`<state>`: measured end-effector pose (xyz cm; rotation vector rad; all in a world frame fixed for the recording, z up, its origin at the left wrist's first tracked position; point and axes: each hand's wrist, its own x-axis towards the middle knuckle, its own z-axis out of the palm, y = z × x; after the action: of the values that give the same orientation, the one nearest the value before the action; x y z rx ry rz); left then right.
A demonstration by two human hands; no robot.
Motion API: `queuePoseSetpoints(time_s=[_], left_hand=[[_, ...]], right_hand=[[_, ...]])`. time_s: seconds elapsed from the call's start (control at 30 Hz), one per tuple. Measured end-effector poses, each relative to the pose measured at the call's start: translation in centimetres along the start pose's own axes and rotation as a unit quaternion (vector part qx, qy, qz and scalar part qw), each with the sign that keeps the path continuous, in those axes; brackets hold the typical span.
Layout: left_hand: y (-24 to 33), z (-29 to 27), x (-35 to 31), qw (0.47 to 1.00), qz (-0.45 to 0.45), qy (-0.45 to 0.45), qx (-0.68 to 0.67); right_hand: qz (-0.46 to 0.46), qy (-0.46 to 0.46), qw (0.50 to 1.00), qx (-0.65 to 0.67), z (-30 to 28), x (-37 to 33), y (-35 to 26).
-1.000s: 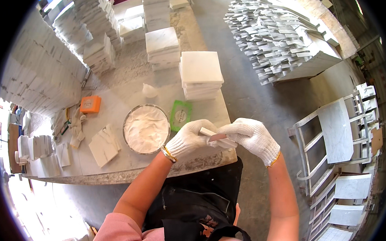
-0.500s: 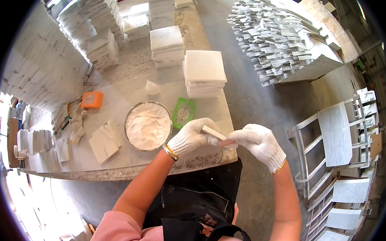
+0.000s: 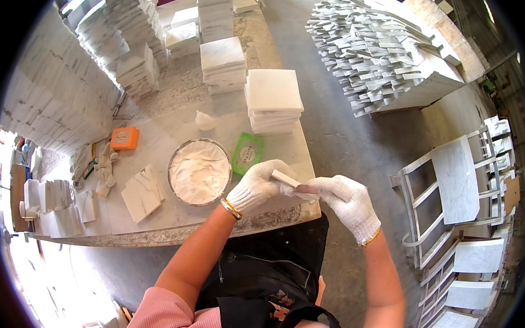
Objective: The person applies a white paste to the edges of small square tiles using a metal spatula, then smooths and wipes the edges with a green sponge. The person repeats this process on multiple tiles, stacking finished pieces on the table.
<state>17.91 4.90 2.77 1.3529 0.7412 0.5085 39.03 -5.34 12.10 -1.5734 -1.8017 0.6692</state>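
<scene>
I watched: left hand (image 3: pixel 257 185) gripped white stone strip (image 3: pixel 285 178), right hand (image 3: pixel 346 200) pinched flat brown piece (image 3: pixel 306 189); strip not set down.

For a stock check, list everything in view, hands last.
strip: one, white, in left hand
flat piece: one, brown, in right hand
basin: one, silver, on table
green block: one, green, beside basin
orange block: one, orange, left of basin
lump: one, white, behind basin
loose tiles: few, white, left of basin
tile stacks: several, white, on table
stone pieces: many, grey, upper right
racks: two or more, grey, far right
apron: one, black, lower centre
left hand: one, white glove, holding strip
right hand: one, white glove, holding flat piece
</scene>
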Motion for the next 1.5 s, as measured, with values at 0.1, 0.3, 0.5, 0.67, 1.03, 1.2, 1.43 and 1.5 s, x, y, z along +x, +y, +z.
queuePoseSetpoints(time_s=[0.1, 0.3, 0.5, 0.67, 1.03, 1.2, 1.43, 1.5], left_hand=[[-0.9, 0.1, 0.2, 0.999, 0.032, 0.01, 0.009], [0.5, 0.2, -0.1, 0.997, 0.044, 0.038, 0.054], [1.4, 0.7, -0.6, 1.0, 0.0, 0.016, -0.011], [-0.7, 0.4, 0.0, 0.997, 0.016, 0.037, 0.059], [-2.1, 0.3, 0.1, 0.999, 0.033, -0.006, -0.022], [-1.2, 0.6, -0.4, 0.999, 0.044, 0.014, 0.008], [-0.3, 0.6, -1.0, 0.998, 0.048, 0.025, -0.02], [-0.1, 0.5, -1.0, 0.998, 0.048, 0.024, -0.028]], right_hand=[[0.048, 0.037, 0.998, 0.034, 0.9, -0.8, -0.3], [0.049, 0.063, 0.996, 0.043, 3.4, -1.9, -0.6], [0.172, 0.064, 0.95, 0.254, 6.2, -5.3, -1.2], [0.281, 0.155, 0.915, 0.243, 0.6, -4.0, -2.1], [0.301, 0.129, 0.921, 0.211, 1.6, -3.0, -2.8], [0.263, 0.149, 0.938, 0.171, 2.5, -3.4, -1.8], [0.214, 0.179, 0.954, 0.112, 3.2, -3.4, -2.3], [0.206, 0.177, 0.957, 0.106, 3.2, -3.4, -2.3]])
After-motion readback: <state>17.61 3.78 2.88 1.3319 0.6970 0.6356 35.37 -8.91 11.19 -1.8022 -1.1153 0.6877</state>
